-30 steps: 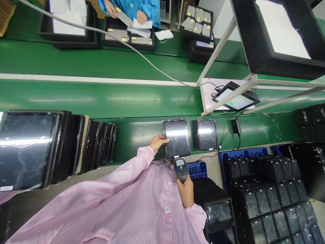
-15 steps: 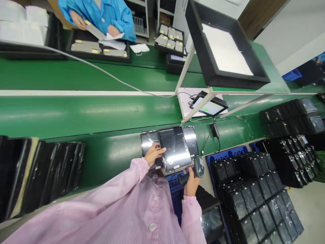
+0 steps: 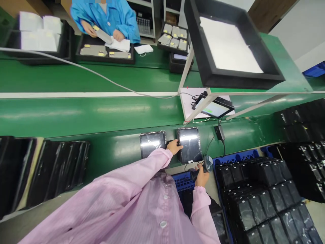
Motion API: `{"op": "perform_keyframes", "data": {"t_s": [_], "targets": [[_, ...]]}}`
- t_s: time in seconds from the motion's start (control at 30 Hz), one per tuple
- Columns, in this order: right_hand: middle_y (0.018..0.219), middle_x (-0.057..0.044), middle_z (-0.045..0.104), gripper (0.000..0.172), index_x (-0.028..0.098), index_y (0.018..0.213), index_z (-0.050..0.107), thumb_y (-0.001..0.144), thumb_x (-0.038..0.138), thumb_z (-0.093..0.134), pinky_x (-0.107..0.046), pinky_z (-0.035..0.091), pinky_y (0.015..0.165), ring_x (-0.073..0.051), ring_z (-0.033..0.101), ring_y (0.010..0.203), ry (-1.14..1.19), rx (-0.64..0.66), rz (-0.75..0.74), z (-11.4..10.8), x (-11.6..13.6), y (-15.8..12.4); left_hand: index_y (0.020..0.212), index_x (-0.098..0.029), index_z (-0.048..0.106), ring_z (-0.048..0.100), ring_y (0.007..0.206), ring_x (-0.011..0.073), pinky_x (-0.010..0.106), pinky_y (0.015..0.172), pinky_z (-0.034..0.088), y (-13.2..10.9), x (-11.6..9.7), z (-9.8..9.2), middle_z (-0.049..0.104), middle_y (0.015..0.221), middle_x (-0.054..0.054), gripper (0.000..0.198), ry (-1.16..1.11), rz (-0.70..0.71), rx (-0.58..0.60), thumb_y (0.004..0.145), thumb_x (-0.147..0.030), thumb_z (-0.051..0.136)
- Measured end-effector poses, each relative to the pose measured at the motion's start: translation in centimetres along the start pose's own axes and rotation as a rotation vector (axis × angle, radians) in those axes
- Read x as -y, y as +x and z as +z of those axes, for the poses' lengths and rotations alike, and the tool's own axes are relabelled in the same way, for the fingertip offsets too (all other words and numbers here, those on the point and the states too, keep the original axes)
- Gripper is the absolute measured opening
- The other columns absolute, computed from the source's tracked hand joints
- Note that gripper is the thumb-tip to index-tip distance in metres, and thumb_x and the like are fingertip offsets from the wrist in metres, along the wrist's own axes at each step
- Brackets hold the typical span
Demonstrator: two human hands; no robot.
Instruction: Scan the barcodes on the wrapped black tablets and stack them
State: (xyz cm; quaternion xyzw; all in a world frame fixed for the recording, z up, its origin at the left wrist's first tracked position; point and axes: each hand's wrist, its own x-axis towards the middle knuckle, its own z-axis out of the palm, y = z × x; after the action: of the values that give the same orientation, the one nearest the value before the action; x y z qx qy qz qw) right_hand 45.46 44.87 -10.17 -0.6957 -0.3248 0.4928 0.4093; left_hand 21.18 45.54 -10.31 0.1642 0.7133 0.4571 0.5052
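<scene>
My left hand [image 3: 174, 146] rests on the left edge of a black tablet [image 3: 190, 145] lying flat on the green bench, fingers gripping its side. A second black tablet [image 3: 152, 143] lies just left of it. My right hand [image 3: 201, 176] holds a dark barcode scanner [image 3: 207, 164] by its handle, just below the right tablet's near right corner. Both arms are in pink striped sleeves.
A row of upright black tablets [image 3: 45, 169] stands at the left. Blue crates with several stacked black tablets [image 3: 261, 193] sit at the right. A lit screen [image 3: 213, 106] stands under a white frame bearing a black tray [image 3: 228, 51]. A person in blue [image 3: 106, 18] works opposite.
I have set the lifted tablet down flat on the bench at the right, on the stack there. The scanner has dropped slightly to the right.
</scene>
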Motion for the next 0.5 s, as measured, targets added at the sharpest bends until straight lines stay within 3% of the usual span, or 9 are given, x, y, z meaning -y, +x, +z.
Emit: {"op": "perform_keyframes", "data": {"t_s": [0.07, 0.13, 0.23, 0.3, 0.37, 0.5], "targets": [[0.088, -0.014, 0.077, 0.05, 0.01, 0.09, 0.072, 0.066, 0.053, 0.079, -0.047, 0.06, 0.088, -0.031, 0.074, 0.089, -0.123, 0.015, -0.009, -1.0, -0.3, -2.5, 0.096, -0.02, 0.066, 0.066, 0.065, 0.0177, 0.032, 0.07, 0.054, -0.8, 0.4, -3.1, 0.073, 0.088, 0.004, 0.042, 0.039, 0.013, -0.009, 0.063, -0.026, 0.091], [0.079, -0.014, 0.076, 0.046, 0.011, 0.083, 0.073, 0.07, 0.055, 0.078, -0.046, 0.057, 0.089, -0.032, 0.073, 0.084, -0.301, 0.12, -0.049, -2.1, -0.5, -6.2, 0.102, -0.02, 0.069, 0.067, 0.07, 0.0189, 0.034, 0.074, 0.055, -2.3, 1.3, -7.6, 0.072, 0.091, 0.005, 0.031, 0.08, 0.117, -0.07, 0.074, -0.029, 0.082], [0.094, -0.014, 0.079, 0.044, 0.012, 0.101, 0.073, 0.077, 0.049, 0.074, -0.04, 0.056, 0.087, -0.03, 0.074, 0.091, -0.484, 0.446, -0.126, -2.6, -1.1, -13.0, 0.111, -0.021, 0.069, 0.065, 0.084, 0.02, 0.036, 0.085, 0.054, -5.4, 4.2, -14.5, 0.069, 0.103, 0.007, 0.033, 0.166, 0.312, -0.35, 0.08, -0.03, 0.074], [0.103, -0.012, 0.08, 0.043, 0.014, 0.113, 0.071, 0.079, 0.042, 0.071, -0.036, 0.056, 0.086, -0.028, 0.074, 0.095, -0.537, 0.633, -0.138, -1.8, -1.9, -17.0, 0.113, -0.02, 0.066, 0.063, 0.089, 0.02, 0.036, 0.086, 0.054, -7.1, 6.7, -17.7, 0.066, 0.111, 0.009, 0.041, 0.149, 0.253, -0.494, 0.075, -0.031, 0.077], [0.104, -0.012, 0.08, 0.043, 0.015, 0.117, 0.07, 0.08, 0.037, 0.067, -0.036, 0.055, 0.085, -0.028, 0.074, 0.094, -0.616, 0.705, -0.15, -0.6, -2.8, -19.7, 0.11, -0.019, 0.063, 0.064, 0.088, 0.0196, 0.036, 0.085, 0.054, -8.1, 9.1, -19.1, 0.065, 0.109, 0.008, 0.045, 0.049, 0.112, -0.467, 0.071, -0.033, 0.08], [0.093, -0.012, 0.079, 0.04, 0.014, 0.112, 0.07, 0.08, 0.036, 0.06, -0.036, 0.053, 0.08, -0.029, 0.073, 0.087, -0.774, 0.648, -0.199, 1.4, -4.1, -21.5, 0.098, -0.019, 0.062, 0.063, 0.082, 0.0182, 0.036, 0.086, 0.052, -8.0, 11.5, -18.8, 0.066, 0.093, 0.004, 0.046, -0.115, 0.024, -0.319, 0.066, -0.041, 0.086]]}}
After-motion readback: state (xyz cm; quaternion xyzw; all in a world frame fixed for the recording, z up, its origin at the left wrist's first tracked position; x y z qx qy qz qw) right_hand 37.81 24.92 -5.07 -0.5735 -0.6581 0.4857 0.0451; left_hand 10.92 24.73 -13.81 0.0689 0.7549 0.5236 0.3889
